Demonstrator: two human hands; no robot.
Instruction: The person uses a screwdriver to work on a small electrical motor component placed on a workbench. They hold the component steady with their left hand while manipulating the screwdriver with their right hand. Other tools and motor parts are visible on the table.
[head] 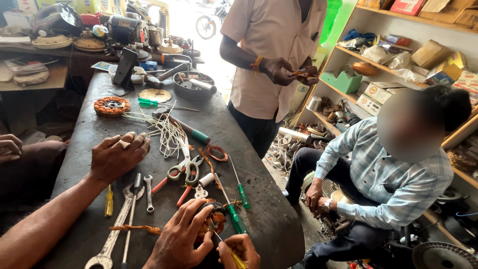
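My left hand [179, 239] grips a small motor stator [215, 218] with orange-brown copper windings at the near edge of the dark workbench [259, 199]. My right hand [240, 251] holds a yellow-handled screwdriver [235, 258] whose tip points into the windings. Right beside the stator lie two green-handled screwdrivers [236, 219]. A co-worker's hand [117, 157] rests flat on the bench to the left, its arm coming in from the lower left.
Scissors [185, 167], spanners [112, 236], red-handled pliers [172, 192], white wire strands [169, 132] and a wound stator [111, 105] lie on the bench. One person stands at the far end handling wire; another sits on the right by the shelves [398, 65].
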